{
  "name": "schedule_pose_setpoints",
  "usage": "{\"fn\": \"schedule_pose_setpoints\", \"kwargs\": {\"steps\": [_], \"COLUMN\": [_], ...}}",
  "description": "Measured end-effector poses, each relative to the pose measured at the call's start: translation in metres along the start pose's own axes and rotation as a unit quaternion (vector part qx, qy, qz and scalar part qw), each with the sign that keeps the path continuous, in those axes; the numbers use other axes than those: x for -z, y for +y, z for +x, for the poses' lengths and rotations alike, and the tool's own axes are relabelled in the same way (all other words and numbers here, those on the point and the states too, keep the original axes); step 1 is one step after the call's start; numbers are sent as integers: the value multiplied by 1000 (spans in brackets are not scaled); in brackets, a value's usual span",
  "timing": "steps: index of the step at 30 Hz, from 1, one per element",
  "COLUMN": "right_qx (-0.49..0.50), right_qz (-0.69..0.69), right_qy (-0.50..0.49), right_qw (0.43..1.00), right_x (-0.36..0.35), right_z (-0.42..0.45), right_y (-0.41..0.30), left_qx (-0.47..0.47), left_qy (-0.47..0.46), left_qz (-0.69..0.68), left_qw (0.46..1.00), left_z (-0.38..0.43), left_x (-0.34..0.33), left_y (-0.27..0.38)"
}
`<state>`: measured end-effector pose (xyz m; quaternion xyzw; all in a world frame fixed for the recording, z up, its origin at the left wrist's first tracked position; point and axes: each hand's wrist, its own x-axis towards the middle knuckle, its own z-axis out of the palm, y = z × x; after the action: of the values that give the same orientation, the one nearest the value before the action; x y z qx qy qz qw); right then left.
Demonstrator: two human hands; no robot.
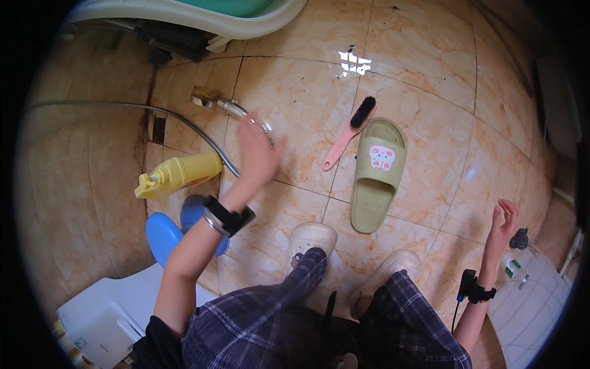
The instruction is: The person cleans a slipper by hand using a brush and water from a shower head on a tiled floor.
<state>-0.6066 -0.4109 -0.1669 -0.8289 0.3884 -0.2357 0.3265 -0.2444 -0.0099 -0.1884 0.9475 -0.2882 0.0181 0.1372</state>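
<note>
My left hand (260, 154) is over the handle of a chrome shower head (233, 108), its fingers apart; whether it touches the handle I cannot tell. The metal shower hose (184, 123) curves behind that hand. A yellow plastic bottle (186, 171) with a spray top lies on its side to the left. My right hand (505, 222) is at the far right, fingers slightly bent, holding nothing. Between the hands, a green slide slipper (381, 159) with a white cartoon face lies on the tiled floor. Beside it rests a pink-handled brush (343, 143), dark bristles up.
A white tub with a green inside (276, 23) stands at the top left. Blue plastic discs (162, 237) and a white panel (106, 318) are at the lower left. Water glistens on the tiles (355, 64). A small dark wad (519, 239) lies near my right hand.
</note>
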Motion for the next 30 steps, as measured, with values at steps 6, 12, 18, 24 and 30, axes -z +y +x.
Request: {"fn": "schedule_pose_setpoints", "kwargs": {"steps": [6, 12, 18, 24, 30], "right_qx": [44, 30, 8, 46, 124], "right_qz": [5, -2, -9, -12, 38], "right_qy": [-60, -58, -64, -82, -156], "right_qw": [997, 998, 998, 995, 979], "right_x": [-26, -17, -24, -30, -60], "right_z": [4, -9, -20, -7, 19], "right_y": [-45, -46, -54, -76, -110], "left_qx": [441, 473, 509, 335, 211], "left_qy": [56, 6, 11, -137, -213], "left_qz": [-266, -438, -568, -655, -652], "left_qw": [855, 765, 647, 663, 696], "left_z": [55, 78, 75, 46, 31], "left_x": [-23, -47, -41, 1, 32], "left_y": [-123, -134, -131, -47, 23]}}
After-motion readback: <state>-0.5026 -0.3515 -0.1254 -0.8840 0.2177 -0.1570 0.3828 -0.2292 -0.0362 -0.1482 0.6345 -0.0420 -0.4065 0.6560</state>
